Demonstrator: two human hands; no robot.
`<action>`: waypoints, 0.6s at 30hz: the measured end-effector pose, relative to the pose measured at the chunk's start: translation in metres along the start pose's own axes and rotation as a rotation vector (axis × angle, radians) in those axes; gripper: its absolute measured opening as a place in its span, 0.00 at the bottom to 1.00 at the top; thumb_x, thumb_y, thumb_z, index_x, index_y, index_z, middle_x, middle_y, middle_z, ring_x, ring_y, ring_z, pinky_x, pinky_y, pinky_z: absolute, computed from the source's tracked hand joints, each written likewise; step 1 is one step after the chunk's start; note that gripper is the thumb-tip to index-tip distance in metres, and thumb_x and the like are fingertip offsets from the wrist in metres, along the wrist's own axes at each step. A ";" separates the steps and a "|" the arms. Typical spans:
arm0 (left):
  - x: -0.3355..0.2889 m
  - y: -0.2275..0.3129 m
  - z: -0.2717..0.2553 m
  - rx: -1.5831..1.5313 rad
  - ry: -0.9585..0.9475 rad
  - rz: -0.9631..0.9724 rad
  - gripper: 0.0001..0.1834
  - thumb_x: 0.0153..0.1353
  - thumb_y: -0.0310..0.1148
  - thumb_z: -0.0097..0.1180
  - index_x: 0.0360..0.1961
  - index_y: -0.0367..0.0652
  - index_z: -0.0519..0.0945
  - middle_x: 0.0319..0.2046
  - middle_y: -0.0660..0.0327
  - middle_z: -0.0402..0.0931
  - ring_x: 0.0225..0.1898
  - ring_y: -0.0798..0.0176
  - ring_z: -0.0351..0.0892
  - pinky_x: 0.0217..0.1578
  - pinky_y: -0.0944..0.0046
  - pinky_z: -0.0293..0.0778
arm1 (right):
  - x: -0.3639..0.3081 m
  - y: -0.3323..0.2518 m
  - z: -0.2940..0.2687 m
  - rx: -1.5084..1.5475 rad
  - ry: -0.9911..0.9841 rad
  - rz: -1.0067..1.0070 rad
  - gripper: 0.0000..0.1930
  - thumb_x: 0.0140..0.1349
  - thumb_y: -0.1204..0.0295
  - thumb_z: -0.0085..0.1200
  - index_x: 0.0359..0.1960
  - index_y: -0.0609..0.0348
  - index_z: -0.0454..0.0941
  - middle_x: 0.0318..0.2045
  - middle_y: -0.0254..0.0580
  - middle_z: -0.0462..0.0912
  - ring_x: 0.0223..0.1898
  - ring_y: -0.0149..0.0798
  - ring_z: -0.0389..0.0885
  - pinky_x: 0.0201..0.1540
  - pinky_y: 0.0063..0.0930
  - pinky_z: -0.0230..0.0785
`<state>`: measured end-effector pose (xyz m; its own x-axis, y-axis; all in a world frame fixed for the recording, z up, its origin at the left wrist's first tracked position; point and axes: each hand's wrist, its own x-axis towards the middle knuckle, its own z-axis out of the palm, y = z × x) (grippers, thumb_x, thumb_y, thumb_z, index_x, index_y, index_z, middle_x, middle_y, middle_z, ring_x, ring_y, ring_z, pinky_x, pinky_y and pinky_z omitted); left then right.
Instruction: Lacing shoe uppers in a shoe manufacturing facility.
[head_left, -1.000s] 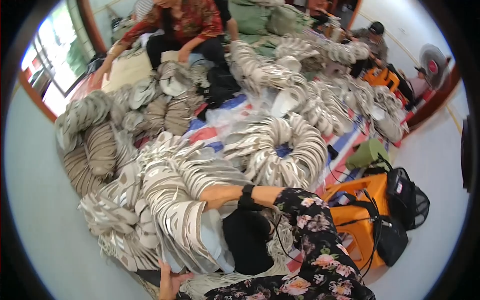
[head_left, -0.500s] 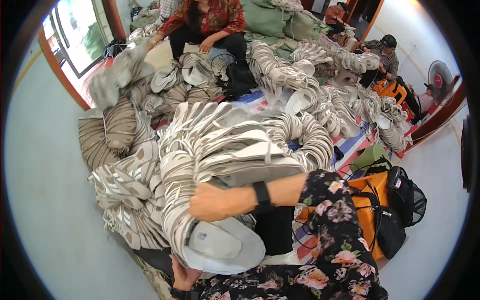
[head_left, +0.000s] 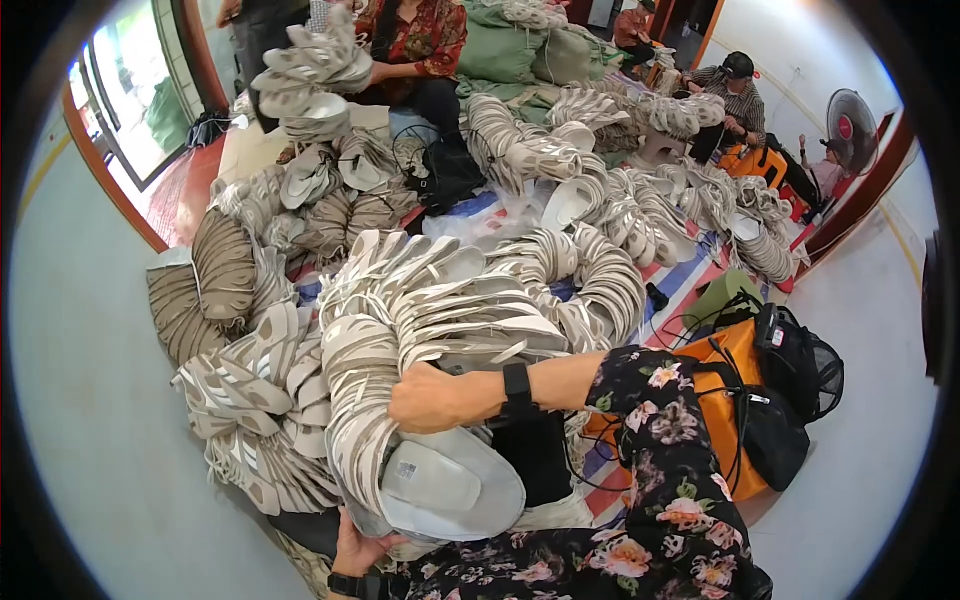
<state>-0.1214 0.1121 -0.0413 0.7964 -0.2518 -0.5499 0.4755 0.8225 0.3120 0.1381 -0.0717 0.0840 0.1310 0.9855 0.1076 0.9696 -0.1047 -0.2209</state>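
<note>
Could splay shoe-upper stack by tugging unevenly w/ tightly curled R hand (contents hidden), underpropping near end w/ L hand (can't tell grip).

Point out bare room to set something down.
A narrow strip of striped sheet is bare between the shoe ring and green object; so is red flooring between the door frame and shoe piles. Shoes crowd the left hand and right hand; black bags crowd the orange stool.

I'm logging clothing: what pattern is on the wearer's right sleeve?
The sleeve is black with pink flowers; it shows best in the head view.
</note>
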 end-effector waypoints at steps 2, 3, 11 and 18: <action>0.002 0.004 -0.008 -0.011 -0.039 -0.023 0.39 0.56 0.62 0.43 0.62 0.48 0.56 0.61 0.53 0.56 0.59 0.40 0.59 0.49 0.29 0.61 | -0.001 0.002 0.003 0.024 0.024 0.008 0.10 0.40 0.67 0.52 0.11 0.61 0.76 0.13 0.51 0.76 0.16 0.50 0.77 0.18 0.39 0.66; 0.003 0.005 -0.012 0.028 0.003 -0.035 0.40 0.55 0.63 0.44 0.62 0.48 0.57 0.61 0.54 0.56 0.59 0.41 0.59 0.49 0.30 0.62 | -0.001 0.003 0.004 0.030 0.023 0.009 0.10 0.40 0.67 0.51 0.11 0.61 0.76 0.13 0.51 0.76 0.16 0.50 0.77 0.18 0.39 0.66; 0.021 -0.004 -0.023 -0.060 0.169 0.000 0.42 0.53 0.65 0.44 0.62 0.47 0.57 0.60 0.55 0.58 0.59 0.48 0.59 0.51 0.38 0.61 | 0.000 0.014 0.016 0.018 -0.071 0.069 0.09 0.42 0.68 0.51 0.13 0.61 0.77 0.15 0.51 0.77 0.19 0.50 0.78 0.20 0.40 0.68; 0.026 0.002 -0.009 -0.137 0.151 0.028 0.39 0.56 0.66 0.39 0.60 0.49 0.61 0.57 0.58 0.62 0.56 0.51 0.63 0.49 0.44 0.64 | -0.006 0.021 0.023 0.076 -0.086 0.115 0.09 0.43 0.68 0.51 0.15 0.61 0.78 0.17 0.51 0.78 0.23 0.50 0.79 0.24 0.41 0.69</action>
<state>-0.1026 0.1115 -0.0619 0.7386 -0.1570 -0.6556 0.3906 0.8923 0.2264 0.1531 -0.0767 0.0560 0.2192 0.9757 -0.0055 0.9303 -0.2107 -0.3001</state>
